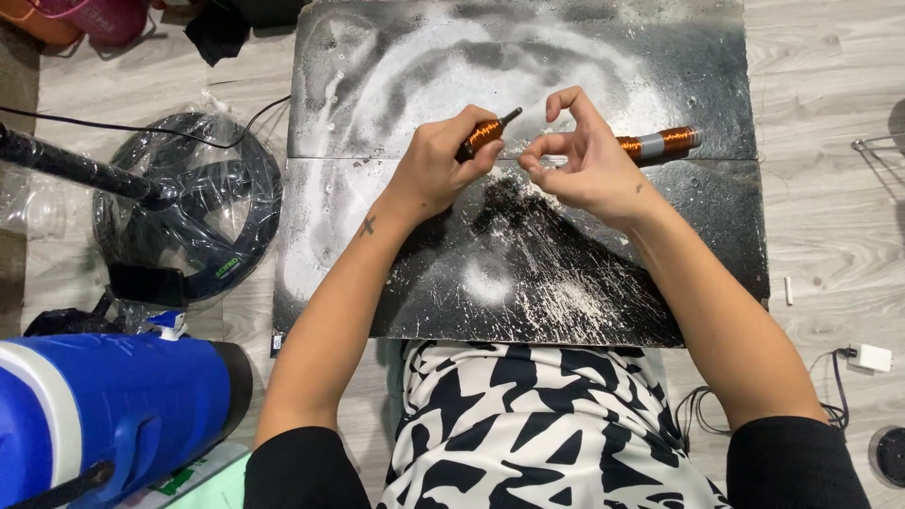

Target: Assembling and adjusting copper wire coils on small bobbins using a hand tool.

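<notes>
Your left hand (436,162) has its grip clenched around a copper coil (484,135) wound on a dark rod, the rod's tip poking out up and to the right of your knuckles. Just beside it, your right hand (584,165) pinches thumb and forefinger together; whether a fine wire sits in that pinch, you cannot tell. Past your right hand lies a second copper coil (660,143) with a grey band, resting on the black board (424,283) streaked with white powder. Far off to the left sit a fan base (203,212) and a blue jug (104,405).
</notes>
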